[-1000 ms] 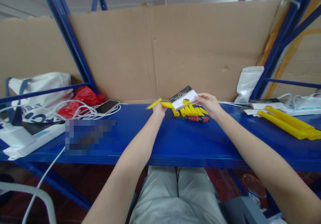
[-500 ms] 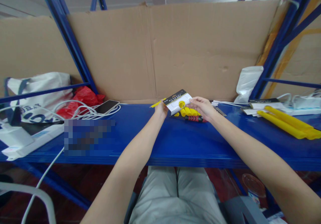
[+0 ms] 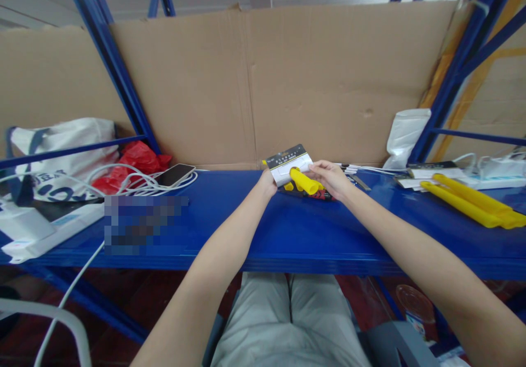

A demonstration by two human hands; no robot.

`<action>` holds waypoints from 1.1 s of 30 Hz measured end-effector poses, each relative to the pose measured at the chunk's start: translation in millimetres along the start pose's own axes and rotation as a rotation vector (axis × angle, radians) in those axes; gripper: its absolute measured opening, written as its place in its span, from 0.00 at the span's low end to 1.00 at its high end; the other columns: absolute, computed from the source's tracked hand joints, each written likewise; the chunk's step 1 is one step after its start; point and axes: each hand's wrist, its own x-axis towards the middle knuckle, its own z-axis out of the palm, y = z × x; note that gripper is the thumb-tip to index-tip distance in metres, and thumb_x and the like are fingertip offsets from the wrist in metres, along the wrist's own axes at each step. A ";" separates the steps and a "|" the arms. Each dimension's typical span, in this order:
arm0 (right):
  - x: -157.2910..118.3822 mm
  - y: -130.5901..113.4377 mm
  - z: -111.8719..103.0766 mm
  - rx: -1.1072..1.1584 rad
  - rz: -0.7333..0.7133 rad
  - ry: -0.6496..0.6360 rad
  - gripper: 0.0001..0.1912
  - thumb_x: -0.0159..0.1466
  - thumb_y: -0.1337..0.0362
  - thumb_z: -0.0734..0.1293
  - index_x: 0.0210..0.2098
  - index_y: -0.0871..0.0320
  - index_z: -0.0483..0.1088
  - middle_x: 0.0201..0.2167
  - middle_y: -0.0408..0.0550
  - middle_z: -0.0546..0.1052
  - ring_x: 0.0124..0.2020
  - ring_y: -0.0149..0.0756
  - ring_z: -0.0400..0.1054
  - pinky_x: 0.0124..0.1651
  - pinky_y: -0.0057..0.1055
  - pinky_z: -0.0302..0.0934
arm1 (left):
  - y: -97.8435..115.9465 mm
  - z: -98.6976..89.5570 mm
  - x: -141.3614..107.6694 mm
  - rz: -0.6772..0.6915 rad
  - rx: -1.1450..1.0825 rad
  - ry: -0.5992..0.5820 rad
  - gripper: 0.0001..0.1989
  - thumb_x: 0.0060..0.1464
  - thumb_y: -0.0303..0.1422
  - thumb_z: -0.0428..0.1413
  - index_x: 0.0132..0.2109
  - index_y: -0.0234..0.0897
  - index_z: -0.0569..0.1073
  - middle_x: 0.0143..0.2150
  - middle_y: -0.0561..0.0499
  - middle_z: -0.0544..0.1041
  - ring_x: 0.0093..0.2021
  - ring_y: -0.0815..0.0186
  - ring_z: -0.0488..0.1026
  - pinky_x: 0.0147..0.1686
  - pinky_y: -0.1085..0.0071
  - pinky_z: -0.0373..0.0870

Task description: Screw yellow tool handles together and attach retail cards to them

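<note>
Above the blue table, a black-and-white packaging card (image 3: 289, 164) is tilted between both hands. My left hand (image 3: 267, 183) is closed on the card's left edge, its fingers partly hidden behind it. At the right edge, my right hand (image 3: 330, 176) pinches the same card between thumb and fingers. A yellow tube-like piece (image 3: 304, 182) sticks out of the card towards me, its round end facing me. Beneath it a red-and-black handle (image 3: 322, 194) lies on the table, partly covered, with more yellow pieces that I cannot make out fully.
On the right lie long yellow tubes (image 3: 472, 202) beside more cards (image 3: 435, 171). A white pouch (image 3: 406, 137) leans at the back. Towards the left are a phone (image 3: 176, 175), white cables, a red bag (image 3: 142, 161), a tote bag (image 3: 74, 153) and a power strip (image 3: 61, 227).
The card has turned a little between my hands, and the yellow piece now points out towards me and down. A yellow strip beside my left hand has mostly gone behind the card.
</note>
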 end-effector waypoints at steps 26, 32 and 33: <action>5.8 7.1 -4.6 0.050 -0.029 0.143 0.09 0.54 0.71 0.69 0.21 0.57 0.66 0.24 0.41 0.77 0.29 0.31 0.74 0.46 0.32 0.67 | -0.4 8.5 -16.2 0.067 0.215 0.004 0.17 0.57 0.40 0.45 0.35 0.37 0.75 0.34 0.47 0.79 0.42 0.58 0.73 0.41 0.62 0.67; 4.4 6.6 -0.4 0.119 -0.019 0.193 0.12 0.58 0.75 0.64 0.21 0.57 0.64 0.24 0.41 0.77 0.31 0.31 0.74 0.48 0.34 0.66 | 2.2 8.9 -19.9 0.126 0.205 -0.052 0.23 0.54 0.51 0.46 0.39 0.38 0.75 0.37 0.44 0.78 0.44 0.57 0.71 0.40 0.63 0.65; 4.8 7.0 -0.5 0.120 -0.017 0.198 0.11 0.58 0.75 0.64 0.21 0.57 0.64 0.25 0.41 0.77 0.31 0.31 0.74 0.48 0.34 0.67 | 1.8 8.9 -20.7 0.143 0.223 -0.037 0.21 0.53 0.49 0.49 0.39 0.37 0.75 0.37 0.44 0.78 0.44 0.57 0.71 0.40 0.64 0.65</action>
